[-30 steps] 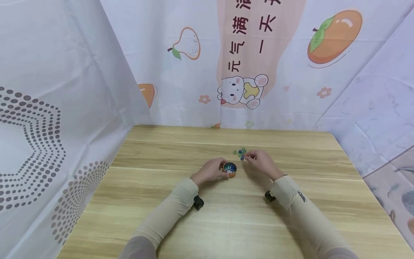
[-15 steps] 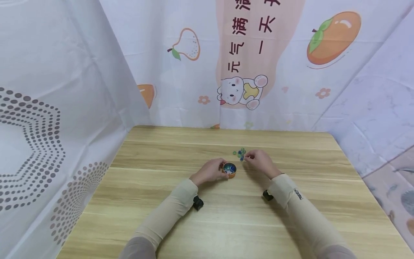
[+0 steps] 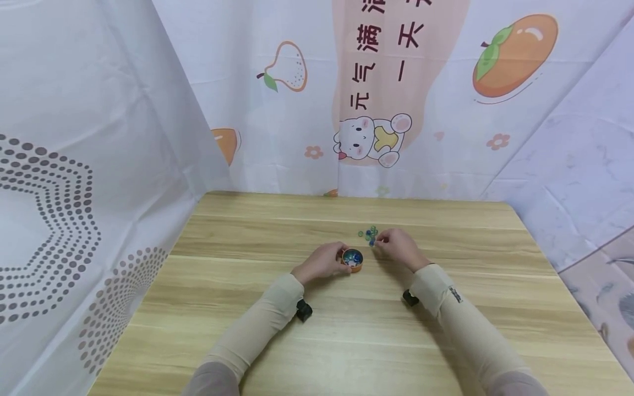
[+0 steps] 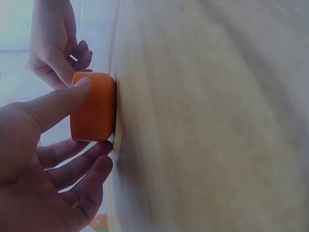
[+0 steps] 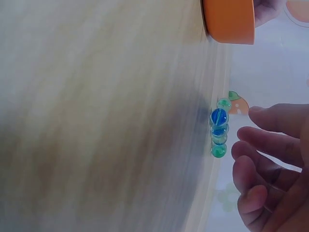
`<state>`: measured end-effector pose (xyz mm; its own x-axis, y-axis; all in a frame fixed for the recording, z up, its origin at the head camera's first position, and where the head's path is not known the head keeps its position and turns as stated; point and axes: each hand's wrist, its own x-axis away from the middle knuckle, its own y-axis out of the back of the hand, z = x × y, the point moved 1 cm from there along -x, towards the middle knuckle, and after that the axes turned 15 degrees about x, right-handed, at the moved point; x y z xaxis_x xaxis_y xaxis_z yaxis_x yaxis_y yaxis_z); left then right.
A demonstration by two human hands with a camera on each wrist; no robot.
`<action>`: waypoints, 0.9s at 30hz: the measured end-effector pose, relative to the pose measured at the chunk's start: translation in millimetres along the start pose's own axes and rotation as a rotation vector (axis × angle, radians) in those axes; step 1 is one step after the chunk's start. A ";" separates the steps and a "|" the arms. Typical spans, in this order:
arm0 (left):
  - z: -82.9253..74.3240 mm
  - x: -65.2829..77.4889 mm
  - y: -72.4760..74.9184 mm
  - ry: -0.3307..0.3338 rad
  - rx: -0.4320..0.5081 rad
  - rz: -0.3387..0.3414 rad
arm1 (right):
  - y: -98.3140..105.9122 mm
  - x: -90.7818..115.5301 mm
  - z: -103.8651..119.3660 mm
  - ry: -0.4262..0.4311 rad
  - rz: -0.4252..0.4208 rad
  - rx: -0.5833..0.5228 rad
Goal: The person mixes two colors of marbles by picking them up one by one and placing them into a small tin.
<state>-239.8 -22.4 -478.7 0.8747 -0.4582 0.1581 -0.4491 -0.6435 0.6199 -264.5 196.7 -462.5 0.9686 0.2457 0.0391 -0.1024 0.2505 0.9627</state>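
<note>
My left hand (image 3: 324, 260) grips a small round orange tub (image 3: 353, 269), thumb on one side and fingers on the other. The tub (image 4: 94, 111) stands on the table, and blue and clear glass marbles (image 3: 353, 257) show inside it. Beyond it, my right hand (image 3: 400, 248) hovers close to a cluster of loose green and blue marbles (image 3: 368, 233). In the right wrist view, the fingers (image 5: 260, 140) are bent loosely with a gap between thumb and forefinger. A blue marble (image 5: 219, 117) lies just in front of them, apart from the fingertips.
The wooden table (image 3: 346, 341) carries the tub and marbles near its far side. A printed curtain (image 3: 287, 126) hangs along the back edge, with another patterned cloth (image 3: 124, 181) at the left. Black wrist cameras (image 3: 304, 311) sit under both cuffs.
The right fingertips have drawn slightly away from the nearest blue marble, and the right wrist has shifted a little. The left hand and tub have stayed in place.
</note>
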 end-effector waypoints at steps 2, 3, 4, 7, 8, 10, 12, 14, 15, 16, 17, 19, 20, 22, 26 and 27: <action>0.2 -0.6 -0.3 -0.002 0.003 0.002 | -0.9 -0.7 -0.2 -0.003 0.006 0.007; 0.4 -0.8 -0.4 -0.004 0.004 0.003 | -1.4 -0.9 -0.2 -0.005 0.010 0.010; 0.4 -0.9 -0.5 -0.005 0.005 0.004 | -1.9 -1.0 -0.3 -0.007 0.013 0.013; 0.8 -1.2 -0.6 -0.007 0.006 0.005 | -2.9 -1.0 0.0 -0.013 0.025 0.025; 0.8 -1.2 -0.5 -0.006 0.007 0.005 | -3.2 -1.1 0.2 -0.012 0.030 0.025; 0.8 -1.0 -0.3 -0.004 0.008 0.004 | -3.5 -1.6 0.9 -0.008 0.034 0.028; 0.5 -1.0 0.3 -0.002 0.010 0.004 | -3.4 -2.6 1.9 0.000 0.034 0.033; 0.2 -0.8 0.5 -0.001 0.013 0.004 | -3.5 -3.2 2.8 0.006 0.033 0.043; -0.1 -0.9 0.7 -0.002 0.012 0.003 | -3.4 -3.6 3.3 0.007 0.032 0.047; -0.3 -0.9 0.8 -0.002 0.014 0.003 | -3.3 -3.9 3.6 0.007 0.034 0.049; -0.5 -0.9 0.9 -0.003 0.013 0.004 | -3.2 -4.3 4.1 0.005 0.032 0.054; -0.8 -0.8 0.9 -0.004 0.010 0.004 | -3.0 -4.6 4.4 0.005 0.034 0.062; -1.1 -0.6 0.8 -0.003 0.009 0.006 | -3.0 -4.7 4.4 0.002 0.035 0.065; -1.5 -0.1 0.7 -0.001 0.007 0.008 | -3.1 -4.8 4.2 -0.001 0.037 0.071; -2.5 0.7 1.1 0.008 0.005 0.005 | -3.0 -5.5 4.3 -0.014 0.045 0.078; -2.8 0.8 1.3 0.009 0.005 0.004 | -3.2 -5.8 4.5 -0.013 0.048 0.077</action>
<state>-239.2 -21.9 -475.6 0.8746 -0.4550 0.1676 -0.4534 -0.6448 0.6153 -268.7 190.3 -464.6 0.9658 0.2436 0.0887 -0.1316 0.1661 0.9773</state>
